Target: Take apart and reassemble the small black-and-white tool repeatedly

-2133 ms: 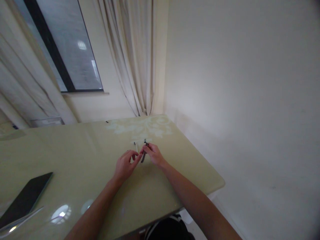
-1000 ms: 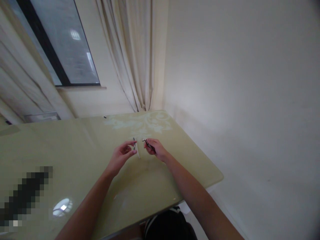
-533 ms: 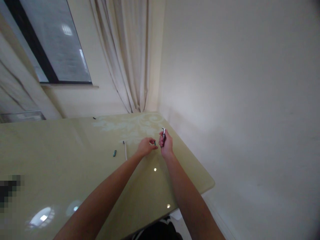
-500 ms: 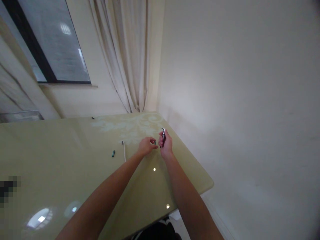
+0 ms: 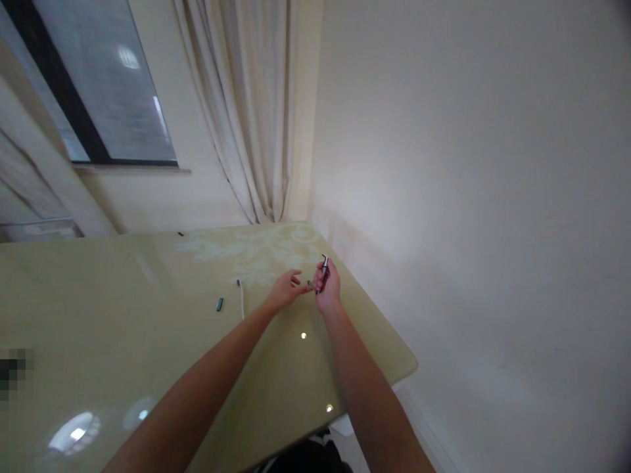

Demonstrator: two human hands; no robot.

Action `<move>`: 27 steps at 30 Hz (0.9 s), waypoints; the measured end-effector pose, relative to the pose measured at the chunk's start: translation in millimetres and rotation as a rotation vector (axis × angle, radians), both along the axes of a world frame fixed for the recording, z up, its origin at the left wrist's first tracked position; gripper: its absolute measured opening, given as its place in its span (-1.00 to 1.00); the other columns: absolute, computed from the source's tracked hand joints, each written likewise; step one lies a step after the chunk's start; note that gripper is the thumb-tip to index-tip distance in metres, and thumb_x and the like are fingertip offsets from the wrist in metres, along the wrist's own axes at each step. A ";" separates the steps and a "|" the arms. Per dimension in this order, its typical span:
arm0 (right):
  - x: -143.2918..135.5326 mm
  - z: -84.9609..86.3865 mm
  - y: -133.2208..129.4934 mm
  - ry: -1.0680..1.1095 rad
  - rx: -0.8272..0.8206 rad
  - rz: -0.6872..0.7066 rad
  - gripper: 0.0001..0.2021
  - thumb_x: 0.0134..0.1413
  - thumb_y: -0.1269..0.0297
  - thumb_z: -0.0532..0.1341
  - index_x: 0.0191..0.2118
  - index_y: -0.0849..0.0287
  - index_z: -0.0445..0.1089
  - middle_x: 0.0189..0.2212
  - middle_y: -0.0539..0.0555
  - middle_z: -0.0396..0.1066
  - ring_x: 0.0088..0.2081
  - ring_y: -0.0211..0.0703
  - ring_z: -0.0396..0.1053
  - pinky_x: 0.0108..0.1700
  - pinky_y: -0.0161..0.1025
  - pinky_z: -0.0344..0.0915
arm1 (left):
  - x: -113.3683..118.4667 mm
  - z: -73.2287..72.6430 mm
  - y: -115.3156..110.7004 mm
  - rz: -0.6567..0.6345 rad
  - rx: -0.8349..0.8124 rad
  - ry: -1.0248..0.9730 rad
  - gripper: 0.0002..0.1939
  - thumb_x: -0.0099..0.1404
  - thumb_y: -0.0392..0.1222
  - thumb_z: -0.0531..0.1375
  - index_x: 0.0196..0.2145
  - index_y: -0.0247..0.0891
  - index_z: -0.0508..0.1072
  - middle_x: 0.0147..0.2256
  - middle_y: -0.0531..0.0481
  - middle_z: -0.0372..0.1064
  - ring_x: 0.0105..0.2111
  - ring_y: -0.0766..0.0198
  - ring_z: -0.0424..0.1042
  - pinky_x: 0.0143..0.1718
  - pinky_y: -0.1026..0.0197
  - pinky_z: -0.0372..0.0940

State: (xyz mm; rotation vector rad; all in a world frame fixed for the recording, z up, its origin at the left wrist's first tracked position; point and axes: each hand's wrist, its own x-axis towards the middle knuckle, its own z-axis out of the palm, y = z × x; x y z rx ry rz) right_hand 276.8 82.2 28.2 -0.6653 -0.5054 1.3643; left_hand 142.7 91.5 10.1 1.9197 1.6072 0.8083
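My right hand is wrapped round a dark, slim tool with a shiny bent metal tip pointing up. Close on its left is my left hand, its fingers apart and its thumb reaching toward the right hand. A small dark green piece shows at the left thumb's tip, between the hands; whether the thumb bears it is too small to tell. On the table left of my hands lie a white cable with a dark end and a small dark green block.
The glossy pale table meets a bare wall along its right side. A tiny dark item lies near the far edge, below the curtain and window. A blurred dark patch is at the far left.
My left fingers have spread from their pinch round the small green piece, which now sits nearer my right hand. The view has shifted slightly.
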 end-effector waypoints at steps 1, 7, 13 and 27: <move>-1.1 -0.6 0.2 -0.013 -0.012 0.005 -0.64 0.16 -0.04 0.22 -0.45 0.15 0.31 -0.73 -0.21 0.04 -0.74 -0.44 -0.12 -0.73 -0.41 -0.20 | -15.4 4.3 -3.1 -0.004 0.021 -0.008 -0.45 0.19 0.03 0.32 0.10 -0.24 0.53 -0.18 -0.11 0.57 -0.32 0.19 0.50 -0.25 0.21 0.33; -26.4 -2.4 -5.0 -0.189 0.065 0.013 -0.59 0.10 -0.11 0.26 -0.48 0.17 0.36 -0.72 -0.19 0.06 -0.73 -0.45 -0.12 -0.71 -0.41 -0.24 | -159.4 8.8 -39.2 0.231 0.108 0.137 -0.59 0.34 0.06 0.08 -0.14 -0.21 0.62 -0.14 -0.16 0.54 -0.25 0.09 0.48 -0.09 0.04 0.33; -53.9 -7.5 -17.6 -0.291 0.124 0.074 -0.54 0.08 -0.18 0.26 -0.47 0.18 0.39 -0.72 -0.17 0.07 -0.72 -0.44 -0.12 -0.70 -0.40 -0.23 | -215.7 -15.0 -72.5 0.287 0.009 0.415 -0.35 0.28 0.23 0.14 0.23 -0.07 0.44 0.19 -0.23 0.36 0.16 -0.23 0.31 0.10 -0.23 0.21; -71.4 -13.2 -43.5 -0.372 0.107 0.559 -0.58 -0.05 -0.07 0.43 -0.32 0.24 0.52 -0.61 -0.17 0.17 -0.68 -0.50 -0.15 -0.66 -0.42 -0.29 | -162.9 -9.4 -95.3 0.076 0.581 0.174 -0.65 0.37 0.00 0.24 0.07 -0.07 0.54 -0.08 -0.15 0.45 -0.05 -0.01 0.39 0.04 -0.03 0.20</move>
